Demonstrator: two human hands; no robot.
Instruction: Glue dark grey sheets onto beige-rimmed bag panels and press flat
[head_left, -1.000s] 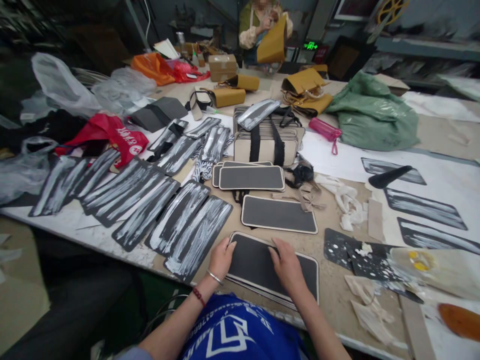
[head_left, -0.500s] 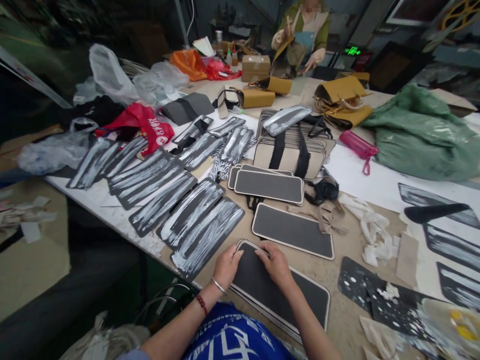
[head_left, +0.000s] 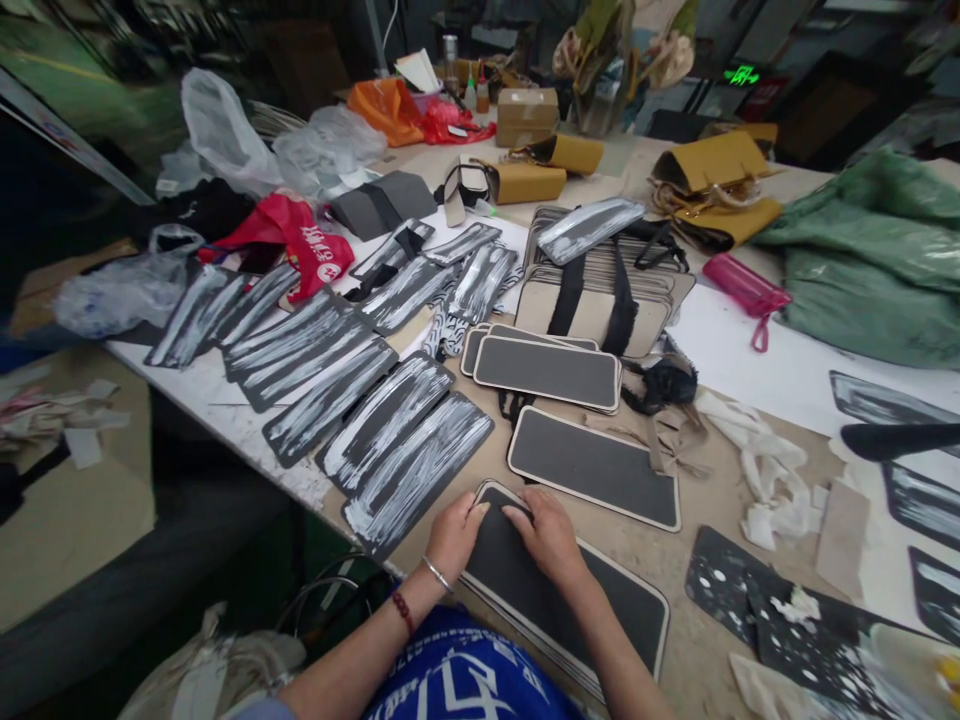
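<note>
Stack (head_left: 622,585) of dark, pale-edged panels lies at the near edge of the table (head_left: 481,462). Left hand (head_left: 454,535) grips its left end, thumb (head_left: 479,514) on top, fingers bent round the edge; the right hand (head_left: 553,538) has its thumb on top too, fingers closed over the far edge. Just beyond lies a single panel (head_left: 581,460); streaked panels (head_left: 420,462) spread to the left.

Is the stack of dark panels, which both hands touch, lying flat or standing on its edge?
Lying flat: the stack of dark panels shows its broad dark face upward, with pale layered edges along the near side.
</note>
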